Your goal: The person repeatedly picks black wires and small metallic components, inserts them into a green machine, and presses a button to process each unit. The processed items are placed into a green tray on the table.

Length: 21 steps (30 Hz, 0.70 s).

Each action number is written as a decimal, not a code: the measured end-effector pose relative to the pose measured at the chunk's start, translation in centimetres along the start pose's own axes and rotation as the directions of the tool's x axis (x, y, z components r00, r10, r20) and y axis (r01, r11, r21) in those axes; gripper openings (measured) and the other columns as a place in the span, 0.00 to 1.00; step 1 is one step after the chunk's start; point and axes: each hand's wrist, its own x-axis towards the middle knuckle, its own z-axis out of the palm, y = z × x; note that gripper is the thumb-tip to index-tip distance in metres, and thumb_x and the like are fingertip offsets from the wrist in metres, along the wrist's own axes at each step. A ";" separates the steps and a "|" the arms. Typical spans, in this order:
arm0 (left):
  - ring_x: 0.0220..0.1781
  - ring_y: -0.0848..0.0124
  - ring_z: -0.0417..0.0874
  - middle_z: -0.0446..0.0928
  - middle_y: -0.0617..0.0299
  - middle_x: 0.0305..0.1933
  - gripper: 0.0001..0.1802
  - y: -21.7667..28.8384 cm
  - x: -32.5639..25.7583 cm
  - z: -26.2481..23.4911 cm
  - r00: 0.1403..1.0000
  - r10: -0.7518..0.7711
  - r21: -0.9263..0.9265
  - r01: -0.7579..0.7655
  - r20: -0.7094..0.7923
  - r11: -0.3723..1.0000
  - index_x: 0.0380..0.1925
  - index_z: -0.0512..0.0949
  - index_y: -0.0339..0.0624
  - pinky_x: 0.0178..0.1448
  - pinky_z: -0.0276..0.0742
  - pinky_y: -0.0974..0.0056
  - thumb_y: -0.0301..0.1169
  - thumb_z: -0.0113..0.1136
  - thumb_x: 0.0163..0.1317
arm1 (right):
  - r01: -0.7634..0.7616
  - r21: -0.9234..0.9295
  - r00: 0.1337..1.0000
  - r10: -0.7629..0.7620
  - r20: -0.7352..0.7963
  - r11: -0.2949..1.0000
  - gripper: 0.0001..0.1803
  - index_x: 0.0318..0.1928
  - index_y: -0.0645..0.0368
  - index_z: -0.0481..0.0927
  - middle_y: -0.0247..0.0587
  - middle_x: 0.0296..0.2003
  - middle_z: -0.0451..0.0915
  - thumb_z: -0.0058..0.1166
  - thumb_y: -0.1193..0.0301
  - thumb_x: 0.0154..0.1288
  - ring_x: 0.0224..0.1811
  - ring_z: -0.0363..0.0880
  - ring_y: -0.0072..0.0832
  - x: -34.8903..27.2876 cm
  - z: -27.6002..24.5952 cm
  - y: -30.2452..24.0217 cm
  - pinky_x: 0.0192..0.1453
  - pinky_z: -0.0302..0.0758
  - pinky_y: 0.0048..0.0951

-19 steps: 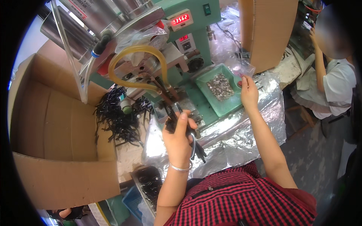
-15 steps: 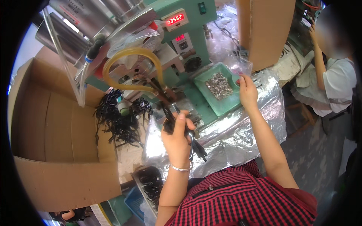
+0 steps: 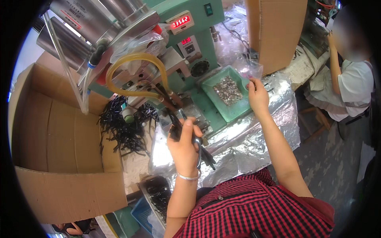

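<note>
My left hand point(image 3: 182, 144) is closed around a bundle of black strips point(image 3: 208, 160) in front of the machine's metal work plate point(image 3: 196, 115). A curved metal handle point(image 3: 199, 154) shows along the palm side; its kind is unclear. The strips' upper ends reach toward the copper-coloured machine parts point(image 3: 173, 101). At the right rim of a green tray point(image 3: 222, 113), my right hand point(image 3: 258, 97) has its fingers pinched together. A pale, translucent piece lies by its fingertips, and I cannot make out what they hold. Small shiny metal pieces point(image 3: 228, 91) are heaped in the tray.
A green machine point(image 3: 202, 27) with red displays and a yellow hose point(image 3: 137, 57) stands ahead. Black strips point(image 3: 123, 127) lie left of it, beside a large open carton point(image 3: 67, 174). Foil point(image 3: 246, 146) covers the table. Another person point(image 3: 353, 79) sits at far right.
The whole view has shifted slightly left. The right hand's fingertips sit a little farther over the tray's rim, with the pale piece showing beside them. The left hand keeps its grip on the strips.
</note>
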 end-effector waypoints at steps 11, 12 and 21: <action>0.15 0.83 0.65 0.73 0.66 0.20 0.10 0.0 0.1 -0.1 1.000 0.011 -0.008 -0.011 0.015 1.000 0.38 0.76 0.36 0.18 0.54 0.77 0.33 0.58 0.65 | 0.010 0.031 1.000 -0.009 -0.015 0.999 0.18 0.51 0.57 0.78 0.40 0.40 0.85 0.42 0.62 0.70 0.45 0.83 0.38 -0.2 -0.1 -0.4 0.50 0.74 0.37; 0.15 0.83 0.65 0.73 0.66 0.20 0.10 0.0 0.2 -0.2 1.000 0.014 -0.011 -0.014 0.020 1.000 0.38 0.75 0.36 0.18 0.54 0.77 0.33 0.58 0.65 | 0.009 0.019 1.000 -0.009 -0.014 1.000 0.18 0.51 0.57 0.78 0.40 0.40 0.85 0.42 0.62 0.70 0.45 0.82 0.39 -0.2 -0.1 -0.3 0.51 0.74 0.37; 0.15 0.83 0.65 0.73 0.67 0.20 0.10 0.4 0.0 -0.1 1.000 -0.011 0.006 0.011 0.023 1.000 0.37 0.76 0.37 0.18 0.54 0.77 0.33 0.58 0.65 | 0.002 -0.011 1.000 -0.002 -0.010 1.000 0.17 0.51 0.56 0.77 0.40 0.41 0.85 0.42 0.61 0.70 0.45 0.82 0.39 -0.2 -0.3 -0.6 0.52 0.74 0.38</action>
